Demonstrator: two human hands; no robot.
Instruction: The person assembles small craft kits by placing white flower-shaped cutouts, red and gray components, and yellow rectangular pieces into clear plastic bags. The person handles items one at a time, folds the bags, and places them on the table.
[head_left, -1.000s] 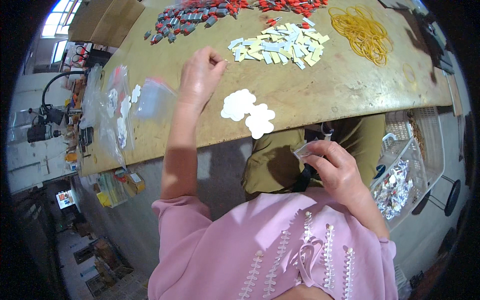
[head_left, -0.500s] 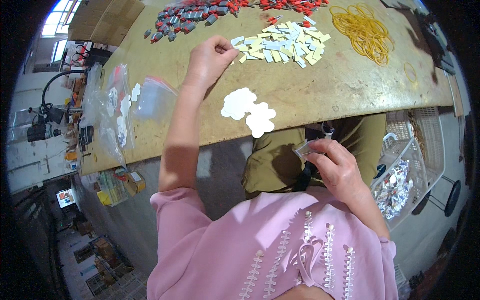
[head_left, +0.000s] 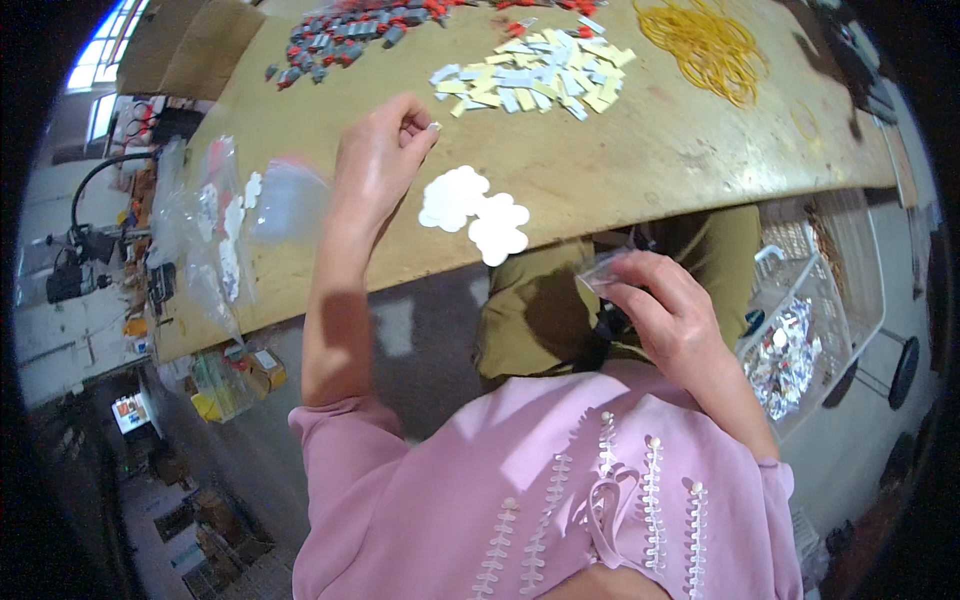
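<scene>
My left hand (head_left: 378, 160) is above the table, its thumb and forefinger pinched on a small pale strip (head_left: 434, 127), of which only the end shows. Just beyond it lies a loose pile of short yellow and white strips (head_left: 535, 75). White flower-shaped cards (head_left: 455, 198) overlap near the table's front edge, close to my left wrist. Over my lap, my right hand (head_left: 668, 305) holds a small clear plastic bag (head_left: 600, 272) between thumb and fingers. The bag looks slightly blurred, and I cannot tell what is in it.
Grey and red small parts (head_left: 345, 40) spread along the far side, with yellow rubber bands (head_left: 705, 50) at far right. Clear bags (head_left: 287, 200) lie on the left. White plastic baskets (head_left: 865, 290), one with shiny packets (head_left: 785, 360), stand right of my legs.
My left hand has drawn back from the strip pile toward me with a small strip in its fingertips. My right hand still holds the bag in nearly the same place. The whole view has shifted slightly.
</scene>
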